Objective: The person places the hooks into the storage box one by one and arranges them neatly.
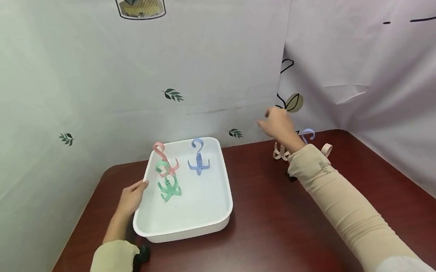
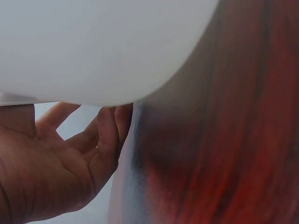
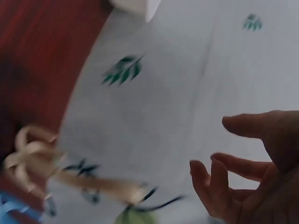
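My left hand [image 1: 131, 200] grips the left rim of a white tray [image 1: 205, 204], thumb at the edge and fingers beneath it in the left wrist view. Inside the tray stand a pink multi-prong hook [image 1: 170, 169], a green one [image 1: 170, 189] and a blue one [image 1: 199, 161]. Raised above the table's far right, my right hand [image 1: 278, 124] holds nothing; its fingers are loosely bent, thumb apart. Close by are a beige hook [image 3: 98, 185] and another blue hook [image 3: 17, 213]. The right forearm partly hides these in the head view.
Another pale beige curved piece [image 1: 326, 149] shows beside the right sleeve. The dark red table [image 1: 266, 219] ends at the back against a hanging white cloth [image 1: 209, 57] with leaf prints. Below the left sleeve is a dark object [image 1: 144, 253], too unclear to name.
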### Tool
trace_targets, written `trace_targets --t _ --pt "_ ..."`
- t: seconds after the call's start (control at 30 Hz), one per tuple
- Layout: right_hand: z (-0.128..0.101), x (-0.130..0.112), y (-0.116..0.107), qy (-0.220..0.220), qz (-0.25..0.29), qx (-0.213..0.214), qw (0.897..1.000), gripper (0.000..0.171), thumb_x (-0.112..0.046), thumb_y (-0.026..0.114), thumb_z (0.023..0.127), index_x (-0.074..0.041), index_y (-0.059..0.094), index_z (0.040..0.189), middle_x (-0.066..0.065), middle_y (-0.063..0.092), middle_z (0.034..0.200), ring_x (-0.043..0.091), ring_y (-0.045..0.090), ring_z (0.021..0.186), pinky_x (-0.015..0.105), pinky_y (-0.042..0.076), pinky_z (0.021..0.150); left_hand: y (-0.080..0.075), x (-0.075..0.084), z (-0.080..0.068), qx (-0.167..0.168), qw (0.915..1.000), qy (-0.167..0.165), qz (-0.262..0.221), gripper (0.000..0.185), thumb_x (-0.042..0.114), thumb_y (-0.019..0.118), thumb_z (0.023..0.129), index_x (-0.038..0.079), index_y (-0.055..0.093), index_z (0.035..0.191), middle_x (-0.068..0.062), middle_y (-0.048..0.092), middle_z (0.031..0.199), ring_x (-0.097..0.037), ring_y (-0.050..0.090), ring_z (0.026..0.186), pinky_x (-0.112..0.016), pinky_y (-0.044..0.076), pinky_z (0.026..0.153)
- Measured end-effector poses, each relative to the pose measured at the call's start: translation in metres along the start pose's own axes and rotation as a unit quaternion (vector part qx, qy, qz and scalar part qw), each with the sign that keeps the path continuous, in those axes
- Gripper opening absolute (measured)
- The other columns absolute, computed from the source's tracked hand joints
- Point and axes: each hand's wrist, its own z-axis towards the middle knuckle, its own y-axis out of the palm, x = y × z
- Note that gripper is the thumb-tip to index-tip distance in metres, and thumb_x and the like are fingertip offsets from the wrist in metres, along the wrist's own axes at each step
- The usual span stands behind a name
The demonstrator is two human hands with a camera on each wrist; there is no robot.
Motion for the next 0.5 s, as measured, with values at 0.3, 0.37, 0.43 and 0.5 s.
trace_targets --t 0.3,0.37,0.43,0.5 --pt "0.006 0.051 0.012 0.01 -0.045 0.05 0.998 0.027 -0.021 0.065 0.092 0.002 0.06 0.078 0.027 0.066 0.084 0.044 0.065 0.078 0.05 0.053 0.06 -0.002 0.0 -0.001 -0.001 0.9999 -0.007 0.007 0.064 0.041 0.037 0.106 -0.007 0.037 0.148 -0.035 0.048 0.139 -0.045 0.057 0.119 -0.045 0.056 0.087" --pt "0.006 0.055 0.014 0.009 -0.04 0.05 0.998 0.023 -0.017 0.064 0.091 0.004 0.063 0.082 0.028 0.066 0.086 0.046 0.065 0.081 0.053 0.054 0.063 -0.002 0.0 -0.001 -0.002 0.9999 -0.008 0.007 0.064 0.041 0.037 0.106 -0.007 0.037 0.148 -0.035 0.048 0.139 -0.045 0.057 0.118 -0.045 0.056 0.087" --pt "0.007 0.058 0.016 0.009 -0.039 0.05 0.998 0.021 -0.014 0.063 0.092 0.006 0.063 0.087 0.028 0.066 0.088 0.047 0.065 0.084 0.054 0.054 0.066 -0.001 0.0 -0.001 -0.004 1.0 -0.007 0.004 0.065 0.042 0.037 0.106 -0.008 0.037 0.148 -0.035 0.048 0.139 -0.045 0.058 0.118 -0.044 0.056 0.087" --pt "0.008 0.061 0.017 0.009 -0.038 0.053 0.998 0.02 -0.013 0.063 0.093 0.006 0.063 0.088 0.029 0.065 0.09 0.049 0.064 0.086 0.055 0.054 0.068 -0.001 0.001 -0.001 -0.004 1.0 -0.007 0.001 0.065 0.041 0.037 0.106 -0.008 0.037 0.148 -0.035 0.048 0.139 -0.044 0.058 0.118 -0.044 0.056 0.086"
